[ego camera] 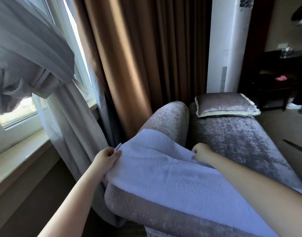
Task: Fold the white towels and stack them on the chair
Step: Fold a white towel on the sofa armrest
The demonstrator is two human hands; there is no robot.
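The white towel [164,171] lay spread over the padded arm [169,117] of the grey velvet chair [241,139], running from there down towards me. My left hand [105,159] pinched its near left corner, thumb on top, just beside a small sewn-in label [117,147] whose print was too small to read. My right hand [200,152] gripped the opposite edge, fingers curled into the cloth, between arm and seat. A fringed cushion [225,104] rested at the seat's far end.
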